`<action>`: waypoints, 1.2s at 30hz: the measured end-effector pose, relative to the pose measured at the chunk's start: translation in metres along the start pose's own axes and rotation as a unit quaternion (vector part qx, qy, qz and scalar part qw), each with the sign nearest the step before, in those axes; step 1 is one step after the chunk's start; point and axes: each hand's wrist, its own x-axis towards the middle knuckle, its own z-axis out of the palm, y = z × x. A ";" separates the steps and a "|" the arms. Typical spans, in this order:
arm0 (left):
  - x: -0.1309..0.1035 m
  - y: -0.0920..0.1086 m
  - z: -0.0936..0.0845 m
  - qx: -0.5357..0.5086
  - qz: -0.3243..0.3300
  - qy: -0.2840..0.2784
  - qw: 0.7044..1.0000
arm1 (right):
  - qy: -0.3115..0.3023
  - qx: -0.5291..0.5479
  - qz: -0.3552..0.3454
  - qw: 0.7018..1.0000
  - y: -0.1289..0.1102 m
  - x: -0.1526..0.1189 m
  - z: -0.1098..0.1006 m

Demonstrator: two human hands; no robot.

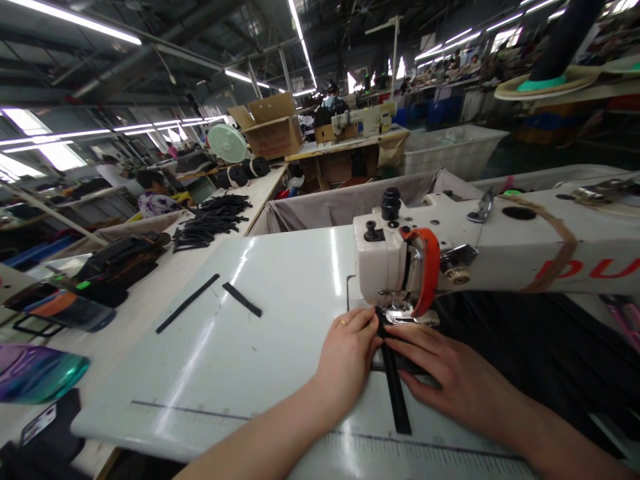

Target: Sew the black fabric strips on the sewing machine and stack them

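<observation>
A narrow black fabric strip lies on the sewing machine's bed, its far end under the presser foot and its near end pointing towards me. On the strip's left edge, just in front of the foot, my left hand has its fingers bunched and closed on the fabric. My right hand lies flat on the other side, fingers stretched out, fingertips touching the strip's right edge and the thumb apart below. The white sewing machine has an orange guard beside its needle area. The needle tip is hidden.
Two short black strips lie on the pale tabletop at left. Beyond its edge are a pile of black strips, a purple-green bottle and a clear jug. Dark fabric lies right, under the machine arm.
</observation>
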 end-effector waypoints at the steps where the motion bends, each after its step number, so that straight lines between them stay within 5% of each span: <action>1: 0.000 0.000 0.000 0.000 0.000 0.001 1.000 | 0.002 0.000 0.000 1.000 0.000 0.000 0.000; 26: 0.003 0.007 0.004 0.071 -0.036 -0.019 0.997 | 0.006 -0.022 0.005 1.000 -0.006 0.005 0.000; 36: 0.002 0.008 0.002 0.045 -0.030 -0.016 0.998 | 0.036 0.076 -0.018 0.996 -0.007 0.003 -0.007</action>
